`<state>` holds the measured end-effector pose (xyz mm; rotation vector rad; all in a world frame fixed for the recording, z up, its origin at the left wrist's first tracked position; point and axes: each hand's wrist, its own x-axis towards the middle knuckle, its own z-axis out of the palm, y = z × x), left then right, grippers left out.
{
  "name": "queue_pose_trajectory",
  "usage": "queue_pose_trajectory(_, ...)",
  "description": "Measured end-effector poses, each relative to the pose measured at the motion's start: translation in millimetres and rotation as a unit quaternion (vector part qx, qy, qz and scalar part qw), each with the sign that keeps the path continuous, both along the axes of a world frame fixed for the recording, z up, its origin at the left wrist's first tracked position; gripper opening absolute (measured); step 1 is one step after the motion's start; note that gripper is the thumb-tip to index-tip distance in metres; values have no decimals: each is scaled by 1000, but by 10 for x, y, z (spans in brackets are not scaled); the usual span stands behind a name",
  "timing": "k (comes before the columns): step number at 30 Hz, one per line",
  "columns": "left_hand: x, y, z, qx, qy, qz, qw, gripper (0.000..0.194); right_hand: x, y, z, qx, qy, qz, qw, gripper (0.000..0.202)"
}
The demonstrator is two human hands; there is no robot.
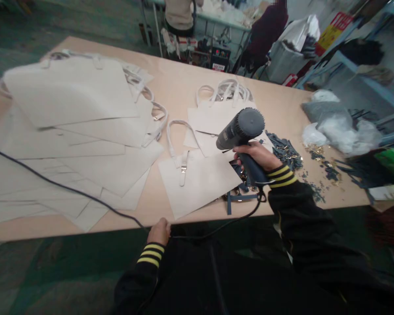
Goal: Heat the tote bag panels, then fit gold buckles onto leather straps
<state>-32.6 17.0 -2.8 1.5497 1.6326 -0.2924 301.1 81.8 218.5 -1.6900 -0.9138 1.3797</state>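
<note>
A dark heat gun or hair dryer (241, 129) is gripped by its handle in my right hand (259, 156), above the right part of a cream bag panel (200, 183). That panel has a looped handle and a small strap with a metal buckle (183, 169). My left hand (159, 232) is closed around the black power cord (85, 195) at the table's front edge. The cord runs left over a large pile of cream panels (68, 96) and right to the tool. Dark straps (246, 197) lie partly under the panel.
More cream panels with handles (223, 114) lie behind the tool. On the right of the table (174, 78) are dark straps, small gold hardware (317, 151) and plastic bags (341, 127). Two people sit beyond the far edge, near a white-topped table.
</note>
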Motion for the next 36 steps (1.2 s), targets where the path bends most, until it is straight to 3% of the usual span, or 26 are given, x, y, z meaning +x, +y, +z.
queue_pose_trajectory(4, -48, -41, -40, -14, -94, 156, 983, 9, -130, -622, 42, -74, 72, 105, 989, 26)
queue_pose_trajectory(7, -49, -21, -66, 15, -143, 253, 957, 9, -428, -974, -104, -121, 150, 183, 964, 24)
queue_pose_trajectory(10, -52, 18, -95, 40, -165, 307, 936, 14, -732, -1094, -296, -133, 195, 251, 939, 19)
queue_pose_trajectory(13, -70, 30, -87, 47, -169, 315, 933, 18, -900, -1088, -399, -136, 200, 274, 931, 16)
queue_pose_trajectory(17, -57, 41, 5, 79, -135, 286, 945, 22, -850, -1140, -376, -124, 182, 247, 944, 16)
queue_pose_trajectory(21, 134, 245, 73, 134, -65, 218, 965, 25, -539, -1370, -190, -121, 118, 189, 967, 22)
queue_pose_trajectory(25, 504, 587, 44, 181, 7, 159, 971, 51, -179, -1691, 146, -90, 33, 64, 993, 29)
queue_pose_trajectory(29, 756, 792, -12, 198, 54, 142, 968, 70, -5, -1938, 404, -31, 0, -80, 996, 37)
queue_pose_trajectory(36, 734, 883, -36, 153, 69, 136, 977, 76, -7, -1990, 320, -89, 3, -101, 991, 41)
